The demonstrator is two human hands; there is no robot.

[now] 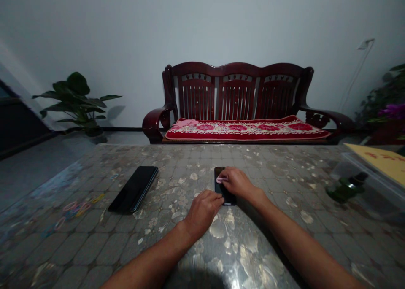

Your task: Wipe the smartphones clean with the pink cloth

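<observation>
A black smartphone (pixel 228 199) lies flat on the patterned table, screen up. My left hand (pixel 204 211) grips its lower left edge, the fingers bent together against it. Over the upper part of the screen is my right hand (pixel 237 182), closed in a pinch on a small pale pink wiping pad (pixel 220 179) that touches the glass. Part of the screen is hidden under the right hand. To the left rests a second dark device, larger and phone-like (pixel 134 190), apart from both hands.
Colourful rubber bands (pixel 76 208) lie at the table's left. At the right stand a dark green bottle (pixel 346 189) and a clear plastic box (pixel 376 196) with a yellow sheet (pixel 378 158) on top. Behind the table (pixel 177 154) are a wooden bench (pixel 237 90) and a potted plant (pixel 77 101).
</observation>
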